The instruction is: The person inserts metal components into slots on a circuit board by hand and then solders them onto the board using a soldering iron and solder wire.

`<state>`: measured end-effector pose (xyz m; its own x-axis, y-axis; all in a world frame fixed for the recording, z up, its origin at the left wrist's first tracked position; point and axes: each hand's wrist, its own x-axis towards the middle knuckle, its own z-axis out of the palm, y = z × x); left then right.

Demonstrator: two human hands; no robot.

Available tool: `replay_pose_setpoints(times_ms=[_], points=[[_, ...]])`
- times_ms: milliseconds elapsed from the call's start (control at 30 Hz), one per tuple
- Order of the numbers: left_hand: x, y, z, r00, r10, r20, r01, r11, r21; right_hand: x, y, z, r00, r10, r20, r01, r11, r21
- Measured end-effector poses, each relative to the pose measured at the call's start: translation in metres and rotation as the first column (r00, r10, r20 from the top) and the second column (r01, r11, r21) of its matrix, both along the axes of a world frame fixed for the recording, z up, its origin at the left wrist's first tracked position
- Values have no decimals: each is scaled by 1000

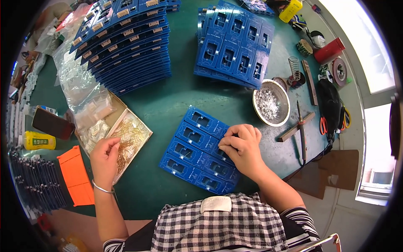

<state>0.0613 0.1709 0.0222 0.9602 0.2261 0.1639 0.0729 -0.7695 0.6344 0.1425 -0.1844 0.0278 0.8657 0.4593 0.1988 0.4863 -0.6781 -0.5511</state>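
A blue circuit board panel (187,149) with rows of square cut-outs lies tilted on the green table in front of me. My right hand (243,149) is over its right part, thumb and fingers pinched close to the surface; anything between the fingertips is too small to make out. At the left edge of a shallow box (145,131), my left hand (105,157) has thumb and forefinger together. Many thin, clear and gold-coloured wire-leaded parts (131,136) fill the box beside those fingers. Whatever the left fingertips hold does not show.
Tall stacks of blue circuit boards (130,63) and more board panels (233,46) stand at the back. Right of the board are a bowl of silvery bits (268,103) and a soldering iron (302,134) on a bar. An orange tray (76,176) and phone (52,122) lie left.
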Motion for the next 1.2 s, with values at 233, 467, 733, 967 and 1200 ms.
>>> replay_pose_setpoints(times_ms=[233, 467, 733, 967, 1200], points=[[-4, 6, -8, 965, 202, -167, -254, 872, -417, 0, 1, -2, 1000, 3, 4, -3, 1000, -5], [-6, 10, -11, 969, 177, -171, -242, 813, -529, 0, -1, -3, 1000, 12, 21, -12, 1000, -5], [2, 6, -8, 979, 167, -119, -205, 810, -549, 1, -1, -6, 993, 56, 105, -51, 997, -49], [2, 4, -10, 976, 147, -160, -216, 749, -626, -9, 11, 7, 910, 211, 357, -89, 941, -328], [-2, 5, 0, 973, 154, -173, -232, 656, -718, -21, 0, 6, 872, 253, 419, -76, 915, -395]])
